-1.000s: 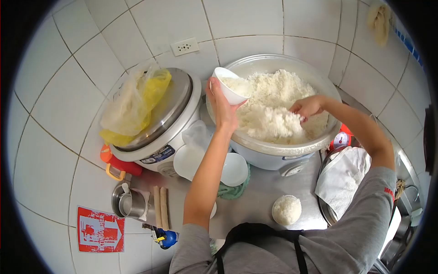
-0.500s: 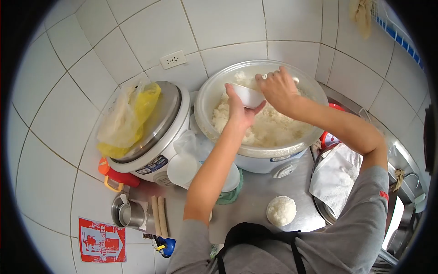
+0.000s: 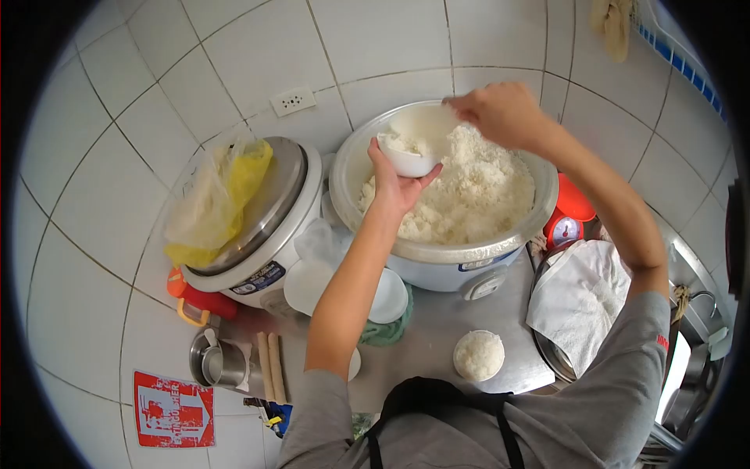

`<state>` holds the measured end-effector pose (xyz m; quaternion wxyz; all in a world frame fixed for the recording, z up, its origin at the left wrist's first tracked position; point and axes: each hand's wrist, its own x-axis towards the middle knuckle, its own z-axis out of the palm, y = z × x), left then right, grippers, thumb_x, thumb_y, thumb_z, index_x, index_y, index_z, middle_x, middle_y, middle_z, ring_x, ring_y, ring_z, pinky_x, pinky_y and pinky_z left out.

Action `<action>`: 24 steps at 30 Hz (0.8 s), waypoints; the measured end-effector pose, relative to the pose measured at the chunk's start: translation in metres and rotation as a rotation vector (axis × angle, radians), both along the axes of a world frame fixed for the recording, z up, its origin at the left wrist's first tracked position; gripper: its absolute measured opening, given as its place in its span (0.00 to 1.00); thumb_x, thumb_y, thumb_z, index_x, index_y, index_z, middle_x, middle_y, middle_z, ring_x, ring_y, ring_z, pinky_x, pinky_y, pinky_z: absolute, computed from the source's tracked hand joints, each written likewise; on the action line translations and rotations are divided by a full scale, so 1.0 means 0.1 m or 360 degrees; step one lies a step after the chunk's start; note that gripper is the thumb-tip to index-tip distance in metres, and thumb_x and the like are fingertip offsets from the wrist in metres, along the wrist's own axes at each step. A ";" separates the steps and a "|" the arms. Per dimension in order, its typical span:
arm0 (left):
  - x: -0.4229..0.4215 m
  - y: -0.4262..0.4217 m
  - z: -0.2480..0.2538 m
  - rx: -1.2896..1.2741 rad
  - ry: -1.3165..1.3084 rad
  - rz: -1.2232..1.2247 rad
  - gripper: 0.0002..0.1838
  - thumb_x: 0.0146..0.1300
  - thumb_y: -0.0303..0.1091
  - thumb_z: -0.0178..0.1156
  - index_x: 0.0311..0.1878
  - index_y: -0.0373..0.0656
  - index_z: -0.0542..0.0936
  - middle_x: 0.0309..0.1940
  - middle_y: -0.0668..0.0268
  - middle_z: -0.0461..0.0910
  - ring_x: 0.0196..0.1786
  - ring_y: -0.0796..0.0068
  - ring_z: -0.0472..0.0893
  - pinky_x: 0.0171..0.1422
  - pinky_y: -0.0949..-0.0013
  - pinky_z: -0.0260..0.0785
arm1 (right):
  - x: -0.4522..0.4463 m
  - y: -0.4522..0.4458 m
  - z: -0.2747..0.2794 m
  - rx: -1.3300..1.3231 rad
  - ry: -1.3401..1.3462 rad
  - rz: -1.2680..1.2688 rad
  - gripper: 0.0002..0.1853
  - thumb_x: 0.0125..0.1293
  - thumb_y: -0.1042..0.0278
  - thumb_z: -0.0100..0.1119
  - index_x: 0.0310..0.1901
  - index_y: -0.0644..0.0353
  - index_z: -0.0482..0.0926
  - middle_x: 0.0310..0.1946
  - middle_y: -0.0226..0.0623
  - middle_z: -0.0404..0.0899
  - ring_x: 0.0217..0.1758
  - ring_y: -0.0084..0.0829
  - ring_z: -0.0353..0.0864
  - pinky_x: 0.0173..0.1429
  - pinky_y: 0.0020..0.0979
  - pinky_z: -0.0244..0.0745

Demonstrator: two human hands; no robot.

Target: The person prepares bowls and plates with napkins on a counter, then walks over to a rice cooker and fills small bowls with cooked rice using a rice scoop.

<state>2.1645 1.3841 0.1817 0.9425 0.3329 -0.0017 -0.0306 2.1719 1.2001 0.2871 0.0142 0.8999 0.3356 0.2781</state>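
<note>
My left hand point(image 3: 398, 189) grips a white bowl point(image 3: 414, 162) from below, over the left part of a large round pot point(image 3: 547, 205). Some white rice shows inside the bowl. My right hand point(image 3: 504, 113) is closed above the pot's back rim, to the right of the bowl. A pale, blurred shape lies by its fingertips; what the fingers hold cannot be made out. Loose rice point(image 3: 488, 187) heaps up in the pot under both hands. On the metal counter in front, a second bowl of rice point(image 3: 479, 356) stands with a rounded top.
A lidded cooker point(image 3: 293, 184) stands left, with yellow and clear plastic bags point(image 3: 234, 199) on its lid. Empty white bowls point(image 3: 388, 297) sit beside a green cloth point(image 3: 391, 328). Farther left are a metal cup point(image 3: 224, 363) and two rolls point(image 3: 271, 367). A red scale point(image 3: 564, 228) and white cloth point(image 3: 582, 301) are right.
My right hand went from the rice up to the bowl, then moved up and right from it. My left hand still holds the bowl, which has tipped toward upright. The view has shifted slightly.
</note>
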 end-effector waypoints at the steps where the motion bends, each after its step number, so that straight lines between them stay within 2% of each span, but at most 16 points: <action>1: -0.02 -0.01 -0.02 0.0018 0.0024 -0.0003 0.38 0.62 0.65 0.30 0.63 0.43 0.57 0.59 0.53 0.61 0.60 0.53 0.65 0.60 0.45 0.63 | -0.03 0.03 -0.02 -0.0038 0.0033 -0.0036 0.14 0.62 0.62 0.48 0.48 0.39 0.77 0.34 0.34 0.81 0.35 0.39 0.80 0.39 0.39 0.71; 3: -0.03 -0.02 0.01 0.0063 0.0047 -0.0016 0.37 0.62 0.64 0.29 0.63 0.43 0.57 0.59 0.53 0.61 0.60 0.53 0.65 0.60 0.45 0.63 | -0.09 0.08 0.06 -0.0103 0.0072 -0.0115 0.15 0.62 0.61 0.48 0.50 0.38 0.77 0.34 0.33 0.81 0.36 0.39 0.80 0.40 0.39 0.71; 4: -0.03 -0.01 0.01 0.0066 0.0055 -0.0006 0.37 0.62 0.64 0.29 0.63 0.43 0.57 0.59 0.53 0.61 0.60 0.53 0.65 0.60 0.45 0.63 | -0.10 0.07 0.16 0.0080 0.0136 -0.0083 0.14 0.63 0.61 0.47 0.49 0.38 0.77 0.33 0.35 0.81 0.37 0.38 0.80 0.40 0.39 0.71; 7: -0.05 0.01 -0.02 0.0042 0.0051 0.0020 0.37 0.63 0.64 0.29 0.63 0.43 0.57 0.59 0.53 0.61 0.60 0.53 0.64 0.60 0.45 0.64 | -0.21 0.14 0.11 -0.0166 0.0112 -0.0078 0.14 0.63 0.61 0.47 0.48 0.39 0.78 0.32 0.35 0.81 0.36 0.38 0.80 0.40 0.38 0.71; 11: -0.04 0.02 -0.02 0.0070 0.0005 0.0008 0.37 0.62 0.64 0.31 0.63 0.44 0.57 0.59 0.54 0.61 0.60 0.53 0.64 0.59 0.45 0.64 | 0.25 0.01 0.08 0.0220 0.0036 0.0138 0.15 0.62 0.63 0.48 0.49 0.38 0.78 0.31 0.35 0.81 0.36 0.39 0.80 0.42 0.38 0.71; 12: -0.05 0.05 -0.03 0.0083 0.0017 0.0024 0.38 0.61 0.65 0.32 0.63 0.44 0.57 0.59 0.54 0.61 0.60 0.53 0.65 0.59 0.45 0.64 | 0.26 -0.04 0.12 0.0329 0.0181 -0.0009 0.12 0.62 0.63 0.48 0.45 0.41 0.80 0.30 0.35 0.81 0.36 0.37 0.80 0.48 0.39 0.67; 15: 0.01 0.18 -0.01 0.0071 0.0010 0.0121 0.34 0.61 0.62 0.35 0.62 0.47 0.60 0.60 0.57 0.62 0.62 0.53 0.64 0.61 0.43 0.60 | 0.76 -0.12 -0.36 -0.0289 -0.0031 -0.0424 0.10 0.61 0.65 0.48 0.39 0.44 0.80 0.29 0.33 0.81 0.36 0.33 0.80 0.54 0.37 0.60; 17: -0.02 0.23 0.00 0.0114 -0.0060 0.0240 0.35 0.60 0.63 0.37 0.62 0.47 0.59 0.61 0.57 0.62 0.62 0.53 0.63 0.62 0.43 0.58 | 0.96 -0.02 -0.89 -0.0418 -0.0079 -0.0569 0.10 0.60 0.68 0.48 0.36 0.44 0.80 0.28 0.31 0.80 0.38 0.29 0.79 0.56 0.36 0.56; 19: -0.07 0.26 0.03 0.0146 -0.0101 0.0349 0.36 0.59 0.64 0.39 0.63 0.48 0.59 0.61 0.57 0.61 0.63 0.54 0.62 0.62 0.43 0.58 | 1.10 0.13 -1.26 -0.0661 -0.0036 -0.0454 0.11 0.61 0.69 0.46 0.37 0.43 0.80 0.27 0.30 0.80 0.39 0.29 0.79 0.55 0.36 0.56; 21: -0.16 0.26 0.07 0.0161 -0.0101 0.0444 0.36 0.59 0.65 0.39 0.63 0.48 0.59 0.61 0.57 0.61 0.63 0.54 0.62 0.61 0.43 0.58 | 1.19 0.34 -1.54 -0.0496 0.0207 -0.0293 0.10 0.60 0.66 0.49 0.36 0.41 0.80 0.26 0.29 0.80 0.38 0.30 0.78 0.55 0.36 0.56; 24: -0.21 0.39 0.02 0.0226 -0.0182 0.0474 0.38 0.59 0.66 0.40 0.63 0.48 0.59 0.61 0.57 0.61 0.63 0.55 0.62 0.61 0.43 0.58 | 0.93 0.50 -1.53 -0.0395 0.0771 0.0006 0.10 0.59 0.62 0.51 0.39 0.40 0.81 0.31 0.31 0.80 0.40 0.31 0.77 0.56 0.38 0.54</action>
